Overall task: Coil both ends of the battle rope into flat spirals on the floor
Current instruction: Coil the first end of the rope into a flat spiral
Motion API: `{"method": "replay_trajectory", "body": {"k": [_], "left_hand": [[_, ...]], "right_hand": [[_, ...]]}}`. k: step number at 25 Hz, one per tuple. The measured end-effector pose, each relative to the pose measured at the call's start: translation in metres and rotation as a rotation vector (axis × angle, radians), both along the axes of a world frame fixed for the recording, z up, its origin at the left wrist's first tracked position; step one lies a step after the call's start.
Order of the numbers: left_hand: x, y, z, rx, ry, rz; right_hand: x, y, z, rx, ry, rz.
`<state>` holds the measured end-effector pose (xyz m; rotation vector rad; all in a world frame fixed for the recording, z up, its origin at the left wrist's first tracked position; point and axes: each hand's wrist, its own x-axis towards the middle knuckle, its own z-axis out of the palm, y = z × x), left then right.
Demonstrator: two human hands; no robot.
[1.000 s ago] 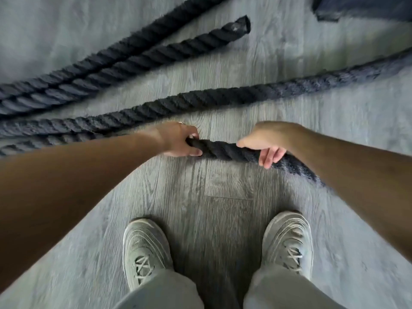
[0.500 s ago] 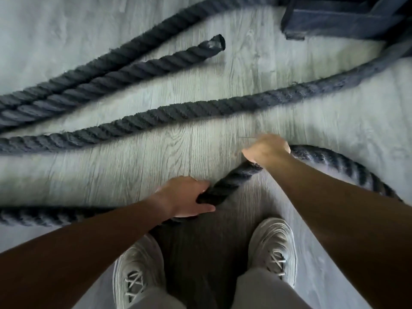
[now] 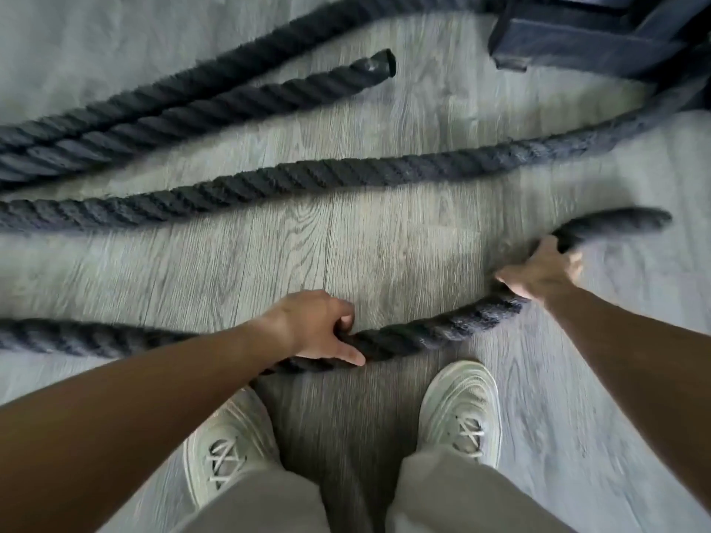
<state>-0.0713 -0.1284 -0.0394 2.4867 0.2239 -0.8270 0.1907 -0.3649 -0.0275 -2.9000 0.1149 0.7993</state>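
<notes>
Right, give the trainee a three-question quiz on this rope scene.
1. True or false: both hands grip the rope.
2. Which hand holds the stretch nearest the loose end at the right: A left hand, B right hand?
3. Fill in: the other rope end lies on the ____, untouched.

Key: 1 true; 2 B; 3 floor.

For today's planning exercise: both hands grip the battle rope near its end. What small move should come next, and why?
Probably swing the right hand back toward the shoes, curling the rope end inward. The battle rope only arcs loosely between it and the left hand, which can anchor; no spiral lies on the floor yet.
</notes>
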Motion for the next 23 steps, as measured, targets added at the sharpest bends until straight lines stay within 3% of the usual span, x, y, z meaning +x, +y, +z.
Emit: {"method": "replay_trajectory", "body": {"k": [3, 8, 10, 13, 15, 17, 21, 23], "left_hand": [[0.0, -0.003, 0.0, 0.02, 0.025, 0.024], [0.01, 0.004, 0.004, 0.083, 0.032, -0.091], [0.018, 0.011, 0.005, 0.14, -0.09, -0.161], [0.038, 0.037, 0.009, 0.458, -0.476, -0.083], [0.048, 0.063, 0.014, 0.602, -0.394, -0.039], [0.051, 0.081, 0.011, 0.666, -0.259, -0.194], [0.071, 0.091, 0.014, 0.755, -0.272, -0.381], [0.078, 0.091, 0.016, 0.715, -0.21, -0.374]], "right_hand": [[-0.025, -0.002, 0.005, -0.026, -0.124, 0.483], [-0.027, 0.025, 0.014, 0.049, -0.064, 0.976], [-0.034, 0.052, 0.015, 0.068, -0.047, 1.215], [-0.056, 0.091, 0.012, 0.119, -0.011, 1.484], [-0.062, 0.097, 0.01, 0.157, -0.033, 1.549], [-0.062, 0.094, 0.011, 0.186, -0.045, 1.555], [-0.064, 0.094, 0.019, 0.231, 0.052, 1.532], [-0.065, 0.093, 0.017, 0.317, 0.04, 1.425]]}}
